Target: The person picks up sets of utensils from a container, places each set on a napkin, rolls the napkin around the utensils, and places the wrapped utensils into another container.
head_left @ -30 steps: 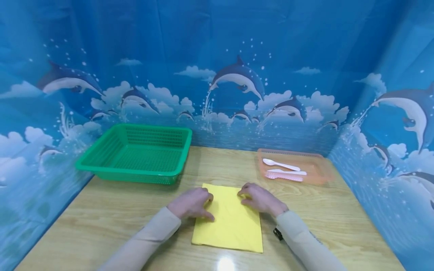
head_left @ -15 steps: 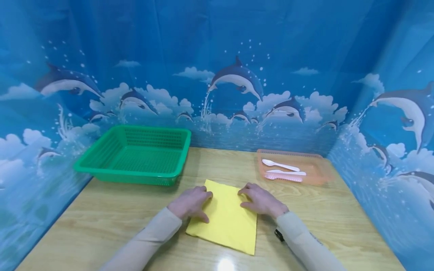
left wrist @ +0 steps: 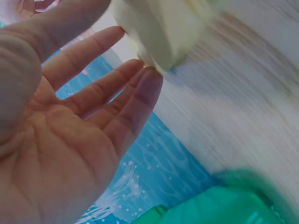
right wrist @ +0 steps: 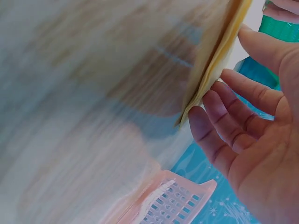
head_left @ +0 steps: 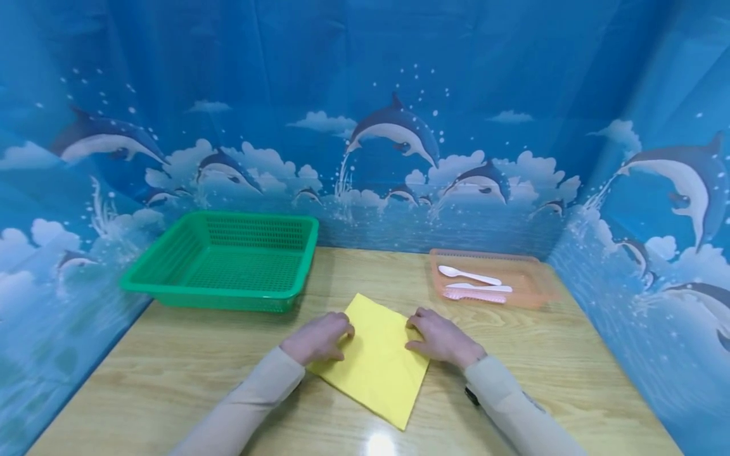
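Note:
A folded yellow cloth (head_left: 379, 361) lies flat on the table, turned so that one corner points toward the near edge. My left hand (head_left: 320, 339) rests at its left side, the fingertips touching the cloth. At the right edge is my right hand (head_left: 441, 337), its fingertips against the cloth. In the left wrist view the fingers (left wrist: 100, 91) are spread and fairly straight, tips meeting the cloth's edge. The right wrist view shows the cloth's layered edge (right wrist: 212, 70) side-on, with relaxed fingers (right wrist: 229, 121) touching it.
A green plastic basket (head_left: 279, 294) stands at the back left of the wooden table (head_left: 188, 354). At the back right, an orange tray (head_left: 527, 278) bears a white spoon (head_left: 470, 275), a white knife (head_left: 479, 287) and a pink fork (head_left: 476, 296). Dolphin-print curtains (head_left: 365, 50) enclose the table.
The yellow cloth has turned clockwise on the table, its far left corner moving up and right and its near right corner moving left. Both hands have stayed nearly in place.

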`<state>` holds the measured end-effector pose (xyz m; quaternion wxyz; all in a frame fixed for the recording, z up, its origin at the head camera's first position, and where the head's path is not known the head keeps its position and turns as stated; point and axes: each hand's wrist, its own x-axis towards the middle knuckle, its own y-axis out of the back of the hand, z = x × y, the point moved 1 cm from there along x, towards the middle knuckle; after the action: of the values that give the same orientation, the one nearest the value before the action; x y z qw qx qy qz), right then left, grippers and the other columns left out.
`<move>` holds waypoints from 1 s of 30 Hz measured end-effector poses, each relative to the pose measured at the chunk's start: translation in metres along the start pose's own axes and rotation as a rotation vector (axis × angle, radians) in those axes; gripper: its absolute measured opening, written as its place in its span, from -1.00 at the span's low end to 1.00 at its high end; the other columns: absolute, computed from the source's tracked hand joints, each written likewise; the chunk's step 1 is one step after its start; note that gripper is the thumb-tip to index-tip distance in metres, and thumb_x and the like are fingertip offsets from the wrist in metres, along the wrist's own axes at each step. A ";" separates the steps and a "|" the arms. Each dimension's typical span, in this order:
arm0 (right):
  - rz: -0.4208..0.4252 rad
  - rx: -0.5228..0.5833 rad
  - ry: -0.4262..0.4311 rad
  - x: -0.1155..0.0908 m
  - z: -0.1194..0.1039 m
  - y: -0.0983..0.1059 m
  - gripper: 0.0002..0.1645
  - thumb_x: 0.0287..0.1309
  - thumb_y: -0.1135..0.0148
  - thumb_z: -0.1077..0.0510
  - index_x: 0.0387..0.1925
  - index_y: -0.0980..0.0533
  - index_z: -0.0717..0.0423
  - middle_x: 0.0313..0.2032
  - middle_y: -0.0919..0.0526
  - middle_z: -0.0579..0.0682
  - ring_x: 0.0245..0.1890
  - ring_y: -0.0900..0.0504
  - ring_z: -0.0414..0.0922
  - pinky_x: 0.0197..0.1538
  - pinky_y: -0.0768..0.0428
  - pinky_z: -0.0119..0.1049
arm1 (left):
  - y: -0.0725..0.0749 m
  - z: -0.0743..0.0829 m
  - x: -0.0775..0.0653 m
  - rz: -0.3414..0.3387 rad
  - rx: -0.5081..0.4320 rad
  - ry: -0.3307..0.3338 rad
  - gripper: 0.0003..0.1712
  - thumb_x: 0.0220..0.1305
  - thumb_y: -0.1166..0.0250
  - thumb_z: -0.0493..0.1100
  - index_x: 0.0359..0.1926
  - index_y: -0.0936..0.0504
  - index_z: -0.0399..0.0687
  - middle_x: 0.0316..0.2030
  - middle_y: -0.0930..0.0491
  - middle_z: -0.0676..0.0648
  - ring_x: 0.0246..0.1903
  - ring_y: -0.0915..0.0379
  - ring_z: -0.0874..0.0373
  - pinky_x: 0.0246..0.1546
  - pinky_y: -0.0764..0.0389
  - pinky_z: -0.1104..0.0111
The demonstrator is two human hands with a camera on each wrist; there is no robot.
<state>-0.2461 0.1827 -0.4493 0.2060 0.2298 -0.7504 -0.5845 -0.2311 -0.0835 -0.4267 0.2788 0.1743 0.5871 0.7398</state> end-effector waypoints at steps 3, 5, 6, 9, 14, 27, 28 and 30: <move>0.001 -0.007 0.014 -0.001 -0.002 0.001 -0.53 0.14 -0.39 0.01 -0.01 -0.57 0.22 -0.07 -0.56 0.05 -0.05 -0.55 -0.03 0.08 -0.59 -0.10 | 0.000 0.001 0.001 -0.008 -0.011 -0.027 -0.58 -0.10 -0.50 -0.34 -0.11 -0.69 -0.19 -0.16 -0.63 -0.10 -0.14 -0.55 0.03 0.01 -0.59 0.24; -0.013 0.000 0.026 0.000 -0.003 0.002 -0.47 0.13 -0.39 0.06 0.09 -0.54 0.23 0.06 -0.55 0.12 0.10 -0.53 0.04 0.20 -0.53 -0.06 | -0.001 0.002 0.003 -0.022 -0.014 -0.043 -0.55 -0.08 -0.46 -0.40 -0.06 -0.69 -0.18 -0.10 -0.64 -0.11 -0.08 -0.56 0.02 0.06 -0.58 0.23; -0.024 0.010 0.035 0.000 -0.005 0.002 -0.44 0.12 -0.38 0.10 0.14 -0.51 0.23 0.14 -0.52 0.15 0.18 -0.50 0.07 0.26 -0.49 -0.03 | -0.001 0.002 0.003 -0.032 -0.013 -0.047 -0.52 -0.07 -0.43 -0.43 -0.03 -0.69 -0.17 -0.07 -0.63 -0.11 -0.05 -0.56 0.01 0.09 -0.57 0.23; -0.070 0.040 0.050 0.001 -0.008 0.003 -0.37 0.08 -0.31 0.23 0.24 -0.46 0.20 0.31 -0.41 0.16 0.34 -0.36 0.13 0.37 -0.36 0.02 | -0.002 0.002 0.005 -0.059 -0.019 -0.052 -0.44 -0.07 -0.35 -0.53 0.03 -0.67 -0.14 0.05 -0.61 -0.15 0.06 -0.54 -0.03 0.18 -0.53 0.20; -0.126 0.053 0.047 0.002 -0.012 0.003 -0.46 0.10 -0.27 0.17 0.16 -0.53 0.18 0.30 -0.45 0.12 0.33 -0.39 0.13 0.37 -0.36 0.03 | -0.004 0.003 0.007 -0.072 -0.027 -0.056 -0.32 -0.10 -0.23 -0.63 0.09 -0.63 -0.10 0.22 -0.51 -0.21 0.23 -0.43 -0.08 0.30 -0.42 0.14; -0.099 0.050 0.003 0.002 -0.009 0.002 -0.30 0.05 -0.44 -0.12 0.15 -0.53 0.16 0.09 -0.54 0.14 0.11 -0.52 0.05 0.19 -0.52 -0.02 | -0.013 0.007 0.014 -0.143 -0.091 0.029 -0.40 0.23 -0.34 -0.12 0.31 -0.47 0.08 0.42 -0.27 -0.14 0.40 -0.21 -0.07 0.38 -0.30 0.07; -0.100 0.051 0.001 0.002 -0.009 0.003 -0.31 0.04 -0.45 -0.11 0.14 -0.53 0.16 0.08 -0.54 0.13 0.09 -0.52 0.04 0.18 -0.53 -0.03 | -0.013 0.007 0.014 -0.147 -0.092 0.035 -0.38 0.23 -0.36 -0.07 0.31 -0.46 0.09 0.43 -0.26 -0.13 0.40 -0.21 -0.06 0.38 -0.30 0.07; -0.101 0.049 -0.007 0.002 -0.008 0.003 -0.31 0.03 -0.45 -0.11 0.14 -0.54 0.16 0.06 -0.54 0.12 0.08 -0.53 0.03 0.17 -0.54 -0.04 | -0.014 0.008 0.015 -0.150 -0.090 0.038 -0.36 0.22 -0.38 -0.01 0.32 -0.45 0.11 0.44 -0.25 -0.12 0.41 -0.20 -0.05 0.38 -0.30 0.08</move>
<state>-0.2433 0.1760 -0.4449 0.1679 0.2703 -0.7527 -0.5763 -0.2355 -0.0655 -0.4393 0.3297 0.1029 0.5697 0.7458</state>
